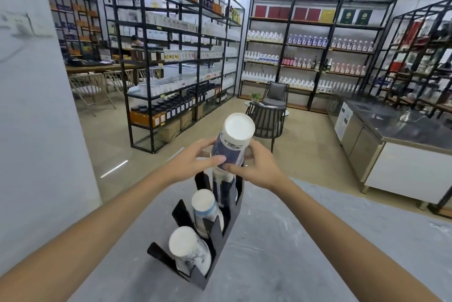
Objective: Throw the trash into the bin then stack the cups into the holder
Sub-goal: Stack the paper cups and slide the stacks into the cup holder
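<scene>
A black cup holder with three slots stands on the grey table. Upside-down paper cup stacks fill the near slot, the middle slot and the far slot. Above the far slot, my left hand and my right hand both grip a blue-and-white paper cup, held bottom up and tilted away from me. Its open end sits over the top of the far stack. No trash or bin is in view.
The table ends just beyond the holder. Past it lie open floor, black shelving racks full of bottles and jars, a grey chair with a small round table, and a steel counter at the right. A white wall stands at the left.
</scene>
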`<state>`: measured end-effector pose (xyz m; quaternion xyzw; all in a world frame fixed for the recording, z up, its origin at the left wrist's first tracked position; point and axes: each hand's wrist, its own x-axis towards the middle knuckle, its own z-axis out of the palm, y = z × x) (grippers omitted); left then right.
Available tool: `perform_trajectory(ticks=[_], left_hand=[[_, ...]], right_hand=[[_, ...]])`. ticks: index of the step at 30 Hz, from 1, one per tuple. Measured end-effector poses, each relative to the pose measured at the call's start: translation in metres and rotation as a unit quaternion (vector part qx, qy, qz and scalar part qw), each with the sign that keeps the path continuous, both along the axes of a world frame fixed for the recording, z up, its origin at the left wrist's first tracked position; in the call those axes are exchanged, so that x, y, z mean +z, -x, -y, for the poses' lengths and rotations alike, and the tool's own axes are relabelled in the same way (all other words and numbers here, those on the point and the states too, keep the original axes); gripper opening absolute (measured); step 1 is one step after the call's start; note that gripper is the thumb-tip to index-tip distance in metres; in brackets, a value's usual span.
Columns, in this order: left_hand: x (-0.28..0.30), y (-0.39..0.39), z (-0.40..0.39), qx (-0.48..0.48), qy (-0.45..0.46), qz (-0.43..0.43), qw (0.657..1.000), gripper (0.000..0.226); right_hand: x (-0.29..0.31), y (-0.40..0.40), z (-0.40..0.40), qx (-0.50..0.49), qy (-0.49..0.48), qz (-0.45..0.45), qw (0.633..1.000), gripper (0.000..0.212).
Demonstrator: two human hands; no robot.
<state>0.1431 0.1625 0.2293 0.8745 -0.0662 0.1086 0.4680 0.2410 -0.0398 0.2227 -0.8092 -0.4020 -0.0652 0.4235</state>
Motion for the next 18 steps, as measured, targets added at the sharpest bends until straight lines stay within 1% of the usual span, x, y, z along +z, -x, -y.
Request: perform_trajectory(ticks=[2, 4, 6, 7, 9, 11, 13, 16, 17, 18], left_hand=[[-0.001, -0.008, -0.011, -0.004, -0.022, -0.007, 1.0, 0.076], [-0.006, -0.015, -0.02, -0.009, -0.023, -0.021, 0.999, 0.075], [-0.015, -0.021, -0.025, -0.032, 0.001, -0.04, 0.999, 0.075], [-0.02, -0.023, -0.028, -0.042, 0.013, -0.049, 0.998, 0.078], [-0.029, -0.028, -0.033, -0.051, 0.017, -0.064, 0.997, 0.079], [-0.037, -0.032, -0.037, -0.064, 0.016, -0.079, 0.995, 0.068], [-0.04, -0.034, -0.039, -0.073, 0.026, -0.089, 0.993, 0.059], [-0.038, -0.031, -0.038, -0.083, 0.082, -0.091, 0.989, 0.05], [-0.037, -0.029, -0.037, -0.077, 0.106, -0.095, 0.987, 0.052], [-0.039, -0.03, -0.037, -0.068, 0.128, -0.102, 0.984, 0.059]], right_hand=[[0.0, -0.003, -0.011, -0.007, 0.015, -0.027, 1.0, 0.073], [-0.002, -0.004, -0.019, -0.024, 0.031, -0.046, 0.998, 0.065], [-0.007, -0.005, -0.024, -0.035, 0.05, -0.057, 0.997, 0.058], [-0.011, -0.004, -0.027, -0.038, 0.056, -0.06, 0.996, 0.059], [-0.021, -0.003, -0.032, -0.044, 0.066, -0.072, 0.994, 0.071], [-0.03, -0.004, -0.036, -0.05, 0.075, -0.085, 0.992, 0.082], [-0.037, -0.004, -0.04, -0.062, 0.092, -0.081, 0.991, 0.085], [-0.045, -0.005, -0.046, -0.081, 0.12, -0.083, 0.986, 0.087], [-0.048, -0.006, -0.047, -0.087, 0.125, -0.096, 0.984, 0.087], [-0.052, -0.007, -0.048, -0.09, 0.126, -0.111, 0.982, 0.087]])
